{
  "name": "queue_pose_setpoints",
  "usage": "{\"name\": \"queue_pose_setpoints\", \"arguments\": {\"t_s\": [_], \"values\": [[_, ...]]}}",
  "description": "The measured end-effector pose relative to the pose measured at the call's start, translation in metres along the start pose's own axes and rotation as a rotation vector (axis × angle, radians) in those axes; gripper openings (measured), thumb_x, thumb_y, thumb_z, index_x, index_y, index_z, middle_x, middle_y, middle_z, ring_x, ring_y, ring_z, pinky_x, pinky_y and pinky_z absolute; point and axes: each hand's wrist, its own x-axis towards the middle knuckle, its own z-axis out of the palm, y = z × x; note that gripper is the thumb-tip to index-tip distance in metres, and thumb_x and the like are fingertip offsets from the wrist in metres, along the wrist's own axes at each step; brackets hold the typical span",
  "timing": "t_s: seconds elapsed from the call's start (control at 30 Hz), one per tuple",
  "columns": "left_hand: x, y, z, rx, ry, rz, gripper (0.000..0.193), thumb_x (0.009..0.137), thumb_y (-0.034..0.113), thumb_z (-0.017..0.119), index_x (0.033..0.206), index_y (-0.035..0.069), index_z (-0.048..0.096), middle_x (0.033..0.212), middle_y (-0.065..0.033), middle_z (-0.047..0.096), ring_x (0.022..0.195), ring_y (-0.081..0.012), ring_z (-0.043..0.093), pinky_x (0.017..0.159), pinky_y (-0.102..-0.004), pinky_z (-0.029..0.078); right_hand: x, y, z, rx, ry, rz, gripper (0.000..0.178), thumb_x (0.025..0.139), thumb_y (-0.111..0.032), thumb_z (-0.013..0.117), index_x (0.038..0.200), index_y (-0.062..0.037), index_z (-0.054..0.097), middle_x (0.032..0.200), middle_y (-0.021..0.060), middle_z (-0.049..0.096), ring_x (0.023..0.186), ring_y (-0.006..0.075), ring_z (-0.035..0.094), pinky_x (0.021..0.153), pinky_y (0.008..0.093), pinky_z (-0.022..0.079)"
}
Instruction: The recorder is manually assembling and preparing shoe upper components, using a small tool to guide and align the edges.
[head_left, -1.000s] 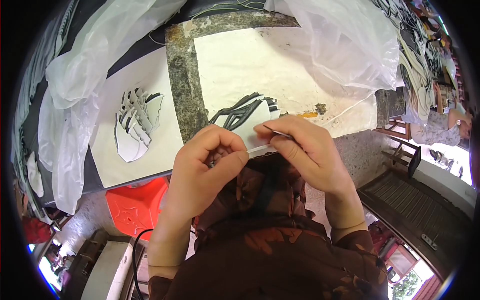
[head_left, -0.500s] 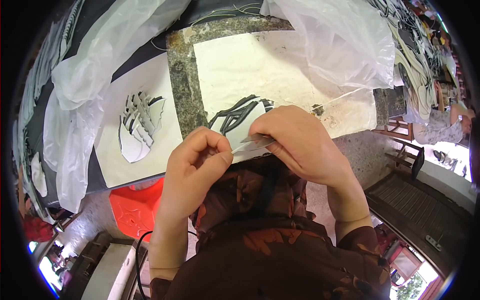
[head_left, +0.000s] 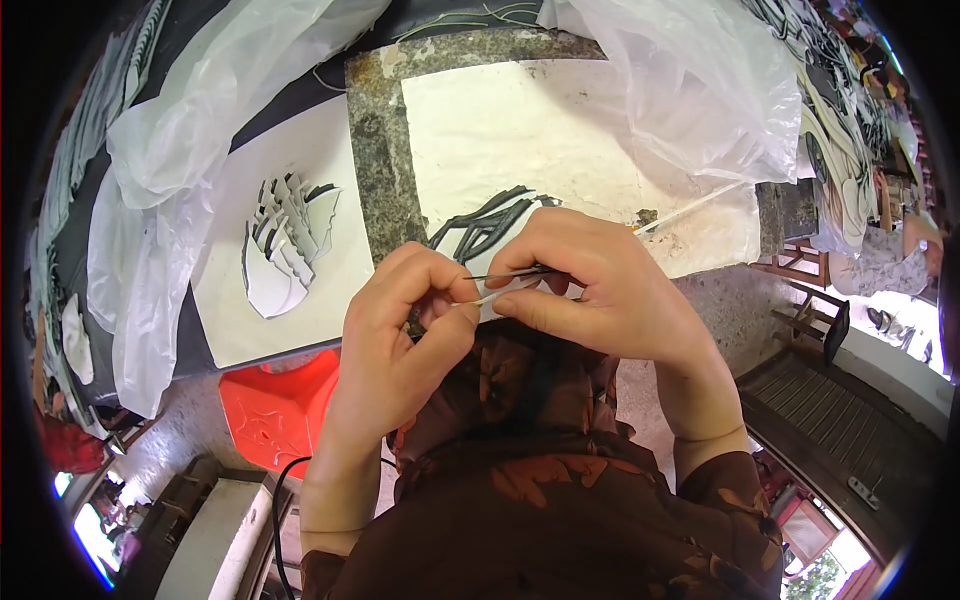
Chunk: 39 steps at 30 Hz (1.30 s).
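Note:
My left hand (head_left: pixel 408 325) and my right hand (head_left: pixel 598 285) meet over the front edge of the table. Both are closed, fingertips pinching a thin, flexible white piece with a dark edge (head_left: pixel 503 290). It is seen almost edge-on, and the fingers cover much of it. Just beyond the hands lie several black-edged pieces (head_left: pixel 487 228) with narrow dark bands, partly hidden by my right hand. A fanned row of overlapping white pieces with dark edges (head_left: pixel 285 255) rests on the pale sheet to the left.
Crumpled clear plastic (head_left: pixel 160 190) covers the table's left side, and more plastic sheeting (head_left: pixel 710 100) lies at the back right. A large cream sheet (head_left: pixel 520 120) is spread on the worn tabletop. Below the table's edge stands a red plastic stool (head_left: pixel 270 415). Stacked strips line the far right.
My right hand has opened its grip shape and turned, thumb now stretched along the piece, which shows more edge-on. My left hand has moved slightly right and up.

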Motion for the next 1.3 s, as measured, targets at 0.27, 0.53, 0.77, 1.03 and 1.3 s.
{"name": "queue_pose_setpoints", "arguments": {"t_s": [0.27, 0.53, 0.77, 1.03, 1.3], "values": [[0.000, -0.007, -0.002, 0.017, 0.014, 0.005, 0.009, 0.083, -0.004, 0.063, 0.090, 0.001, 0.067, 0.082, -0.0030, 0.059, 0.070, -0.0098, 0.051, 0.065, -0.0248, 0.042, 0.000, 0.000, 0.003, 0.191, -0.042, 0.136, 0.007, 0.086, -0.005, 0.076, 0.092, -0.0045, 0.073, 0.085, -0.0002, 0.066, 0.075, 0.0090, 0.057, 0.066, 0.0242, 0.043], [-0.005, -0.027, 0.003, 0.583, 0.127, 0.430, 0.023, 0.078, -0.001, 0.076, 0.098, 0.009, 0.075, 0.096, -0.0038, 0.063, 0.085, -0.0232, 0.059, 0.077, -0.0344, 0.047, -0.002, 0.006, -0.012, 0.299, 0.019, 0.428, 0.017, 0.090, -0.016, 0.072, 0.094, 0.0003, 0.069, 0.085, 0.0030, 0.063, 0.080, 0.0086, 0.057, 0.072, 0.0263, 0.046], [0.000, -0.056, 0.004, 0.740, 0.157, 0.655, 0.035, 0.071, 0.002, 0.079, 0.105, 0.011, 0.078, 0.102, 0.0009, 0.065, 0.093, -0.0228, 0.057, 0.081, -0.0361, 0.046, 0.020, 0.015, -0.001, 0.111, -0.052, 0.267, 0.014, 0.092, -0.014, 0.071, 0.093, 0.0002, 0.069, 0.084, 0.0033, 0.063, 0.074, 0.0103, 0.055, 0.067, 0.0270, 0.044], [0.003, -0.063, 0.004, 0.754, 0.198, 0.708, 0.037, 0.068, 0.003, 0.077, 0.104, 0.012, 0.079, 0.104, 0.0023, 0.066, 0.093, -0.0217, 0.057, 0.081, -0.0348, 0.046, 0.028, 0.014, 0.007, -0.057, -0.051, 0.312, 0.021, 0.091, -0.019, 0.071, 0.093, 0.0022, 0.070, 0.082, 0.0089, 0.065, 0.074, 0.0152, 0.060, 0.069, 0.0309, 0.048], [0.002, -0.064, 0.004, 0.739, 0.186, 0.698, 0.037, 0.068, 0.004, 0.077, 0.104, 0.012, 0.079, 0.105, 0.0017, 0.066, 0.093, -0.0218, 0.057, 0.082, -0.0357, 0.045, 0.026, 0.014, 0.014, -0.128, 0.008, 0.324, 0.019, 0.089, -0.018, 0.070, 0.089, 0.0013, 0.068, 0.076, 0.0105, 0.063, 0.069, 0.0171, 0.059, 0.065, 0.0321, 0.047]]}}
